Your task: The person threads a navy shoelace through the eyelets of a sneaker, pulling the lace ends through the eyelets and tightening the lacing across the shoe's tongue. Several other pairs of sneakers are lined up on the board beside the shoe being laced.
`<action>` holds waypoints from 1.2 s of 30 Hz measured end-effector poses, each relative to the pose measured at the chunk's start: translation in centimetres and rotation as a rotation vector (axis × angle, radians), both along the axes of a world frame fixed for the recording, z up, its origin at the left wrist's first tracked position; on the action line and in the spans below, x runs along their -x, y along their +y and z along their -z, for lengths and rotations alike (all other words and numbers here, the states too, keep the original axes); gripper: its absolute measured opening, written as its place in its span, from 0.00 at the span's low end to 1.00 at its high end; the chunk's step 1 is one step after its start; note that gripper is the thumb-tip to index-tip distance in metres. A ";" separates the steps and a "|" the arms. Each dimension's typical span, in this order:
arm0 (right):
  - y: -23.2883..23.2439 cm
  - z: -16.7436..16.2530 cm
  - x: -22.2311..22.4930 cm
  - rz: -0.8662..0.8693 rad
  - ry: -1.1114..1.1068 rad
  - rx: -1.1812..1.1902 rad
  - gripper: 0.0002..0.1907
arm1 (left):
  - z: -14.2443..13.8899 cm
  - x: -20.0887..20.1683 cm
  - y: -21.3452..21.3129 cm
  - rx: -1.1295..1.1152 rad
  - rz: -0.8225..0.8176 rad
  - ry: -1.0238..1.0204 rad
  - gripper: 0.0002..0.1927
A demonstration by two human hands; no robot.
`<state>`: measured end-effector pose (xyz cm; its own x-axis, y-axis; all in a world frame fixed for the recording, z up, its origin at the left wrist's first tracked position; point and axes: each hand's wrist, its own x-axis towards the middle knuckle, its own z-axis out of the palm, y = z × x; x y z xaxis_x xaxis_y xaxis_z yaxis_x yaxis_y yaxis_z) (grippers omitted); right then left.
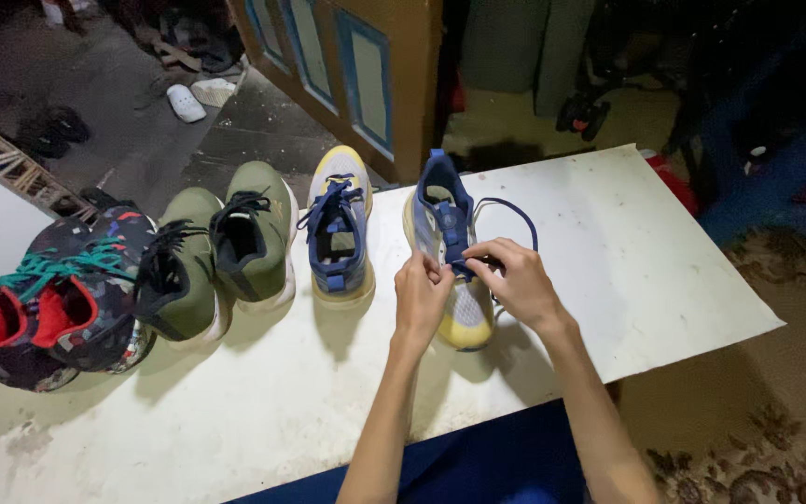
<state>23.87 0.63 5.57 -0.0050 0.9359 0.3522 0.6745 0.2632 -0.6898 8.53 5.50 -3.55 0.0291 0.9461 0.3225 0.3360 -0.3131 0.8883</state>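
Laces (pixel 506 213) on the blue and yellow shoe (pixel 450 252), which lies toe toward you on the white table (pixel 664 261), need even tension. Your left hand (pixel 422 294) pinches shut at the eyelets; your right hand (pixel 513 280) grips the navy lace. Pull straight, keeping clear of its twin shoe (pixel 340 229) and the green pair (pixel 221 252) just beside.
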 end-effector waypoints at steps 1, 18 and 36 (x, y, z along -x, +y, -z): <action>0.2 0.4 0.3 -0.018 -0.015 -0.077 0.07 | 0.4 0.0 0.0 0.022 0.006 -0.029 0.11; 1.4 4.0 2.5 -0.058 -0.199 -0.257 0.07 | 2.0 0.2 -0.4 0.091 -0.008 -0.292 0.06; 1.7 4.0 2.9 -0.105 -0.233 -0.273 0.03 | 0.4 1.3 -0.8 0.191 0.082 -0.320 0.06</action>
